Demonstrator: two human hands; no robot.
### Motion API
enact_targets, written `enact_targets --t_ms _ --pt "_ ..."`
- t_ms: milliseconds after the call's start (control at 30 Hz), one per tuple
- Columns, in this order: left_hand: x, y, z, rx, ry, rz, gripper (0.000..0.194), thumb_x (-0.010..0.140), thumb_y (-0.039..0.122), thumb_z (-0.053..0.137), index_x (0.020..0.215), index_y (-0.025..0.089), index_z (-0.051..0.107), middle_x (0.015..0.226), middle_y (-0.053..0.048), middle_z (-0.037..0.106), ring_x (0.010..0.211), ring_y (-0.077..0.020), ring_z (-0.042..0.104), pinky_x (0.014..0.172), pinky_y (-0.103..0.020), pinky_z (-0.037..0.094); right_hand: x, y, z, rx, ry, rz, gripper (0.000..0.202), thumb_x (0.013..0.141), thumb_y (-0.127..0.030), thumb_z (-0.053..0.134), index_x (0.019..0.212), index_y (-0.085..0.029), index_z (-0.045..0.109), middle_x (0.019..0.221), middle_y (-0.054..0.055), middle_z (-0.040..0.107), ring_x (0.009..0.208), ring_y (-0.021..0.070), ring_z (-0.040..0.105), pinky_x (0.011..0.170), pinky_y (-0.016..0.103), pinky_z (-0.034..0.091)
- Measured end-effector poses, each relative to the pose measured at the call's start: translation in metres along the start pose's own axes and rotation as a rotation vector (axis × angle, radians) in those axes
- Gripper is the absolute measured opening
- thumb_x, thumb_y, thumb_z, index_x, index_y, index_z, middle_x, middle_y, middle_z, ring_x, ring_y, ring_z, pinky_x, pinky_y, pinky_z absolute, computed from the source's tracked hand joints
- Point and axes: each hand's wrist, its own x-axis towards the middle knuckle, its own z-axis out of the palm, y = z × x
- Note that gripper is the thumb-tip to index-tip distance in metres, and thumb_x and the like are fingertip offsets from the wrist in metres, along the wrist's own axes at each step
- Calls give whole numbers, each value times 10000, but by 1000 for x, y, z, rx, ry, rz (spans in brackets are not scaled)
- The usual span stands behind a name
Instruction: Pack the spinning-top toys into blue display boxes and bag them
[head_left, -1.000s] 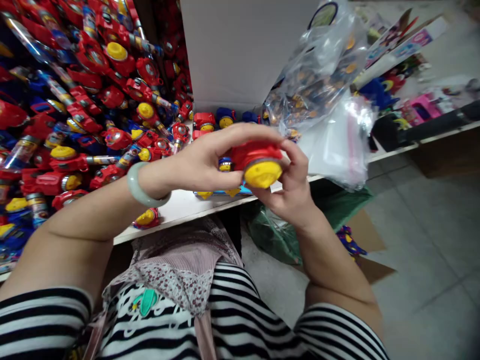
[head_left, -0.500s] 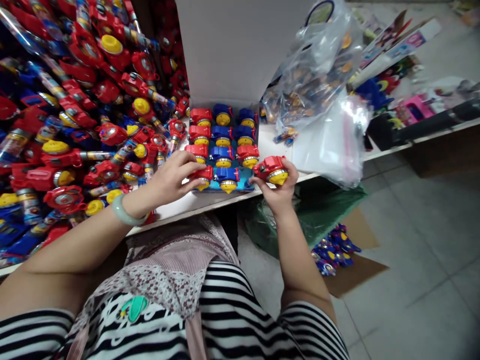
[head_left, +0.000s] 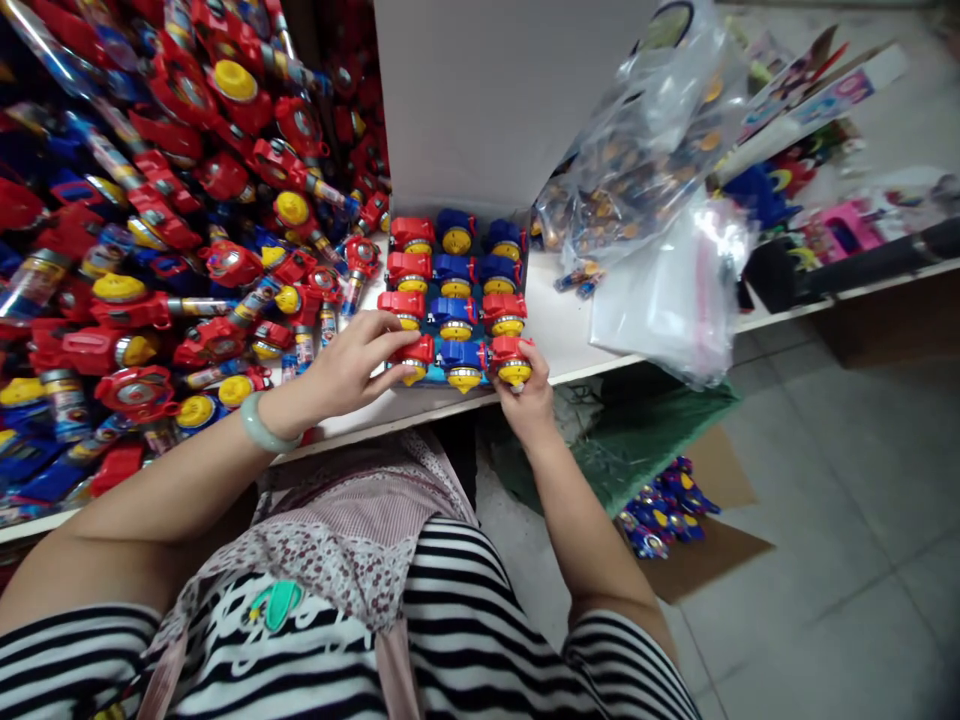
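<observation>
A box with a raised grey-white lid [head_left: 480, 110] holds rows of red and blue toys with yellow tips, three to a row. My right hand [head_left: 527, 395] grips a red toy [head_left: 511, 362] at the front right corner of the box. At the front left, my left hand [head_left: 369, 365] has its thumb and fingers around another red toy [head_left: 414, 357], which sits in the box. Between the two stands a blue toy [head_left: 463, 362] in the front row.
A big heap of red and blue toys [head_left: 217, 260] covers the left side. Right of the box lie a filled clear bag [head_left: 622, 190], flat plastic bags [head_left: 660, 300] and small loose pieces [head_left: 580, 278]. Below are a green sack [head_left: 637, 430] and an open carton [head_left: 712, 550].
My right hand has moved left with the red toy, from beside the box into its front right corner. My left hand stays at the front left toy. The view has shifted slightly.
</observation>
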Motion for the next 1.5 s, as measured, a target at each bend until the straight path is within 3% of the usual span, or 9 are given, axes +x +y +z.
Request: enact_targets --t_ms 133,233,400,500,667,800,933,1167,1500 --pt "7 -13 -28 -93 154 -65 449 971 493 538 1333 228 561 1174 -109 559 1028 -215 571 855 -388 534 35 -28 -72 33 -277 61 779 793 -521 753 1471 -323 425 1419 100 570 1248 299 607 933 469 590" --pt "55 -31 -67 -366 429 -255 360 1000 482 488 1291 272 514 974 -26 581 746 -111 528 661 -282 478 111 -53 -113 180 19 75 631 880 -569 640 1423 -294 471 1210 98 679 1076 244 675 829 383 595" --pt "186 -51 -118 -1132 278 -617 506 1068 524 123 1486 239 120 936 -20 601 616 -60 533 613 -214 428 269 -95 -102 541 -56 523 588 1057 -542 87 1549 -228 161 1118 73 706 869 128 721 703 255 544" --pt "216 -50 -126 -1296 242 -687 618 1027 631 89 1447 214 267 971 -62 650 623 -81 581 607 -228 461 303 -104 -95 541 -190 477 723 984 -717 140 1500 -237 302 1124 87 714 927 176 730 708 288 568" --pt "149 -30 -114 -1294 -18 -599 721 884 797 402 1136 147 585 870 -100 706 679 -169 668 533 -262 498 241 -82 -122 517 -429 333 734 791 -879 410 1178 -289 615 1065 109 742 928 293 734 598 373 587" --pt "105 -19 -104 -1203 -53 -540 566 709 430 828 1134 161 569 923 -54 682 735 -157 690 589 -246 556 198 -74 -135 535 -494 354 743 743 -830 562 1154 -217 647 1082 144 729 878 304 729 593 405 598" --pt "116 -34 -84 -931 190 -316 711 706 324 835 1319 208 494 1040 -57 663 905 -190 706 719 -274 586 211 -76 -115 192 -309 83 816 664 -490 839 1375 -235 530 1150 98 696 953 277 695 756 427 601" --pt "139 -68 -41 -498 460 -187 493 789 369 759 1189 165 557 1007 -54 668 952 -191 680 840 -303 563 216 -65 -76 -341 89 -66 382 772 -390 724 1114 -251 625 810 20 669 799 261 666 752 404 557" --pt "90 -48 -39 -773 181 -331 614 685 218 822 1219 178 523 903 -21 668 829 -177 692 737 -278 588 170 -53 -96 -1 -362 -17 680 700 -354 778 1319 -284 506 1069 38 649 736 190 635 598 343 589"
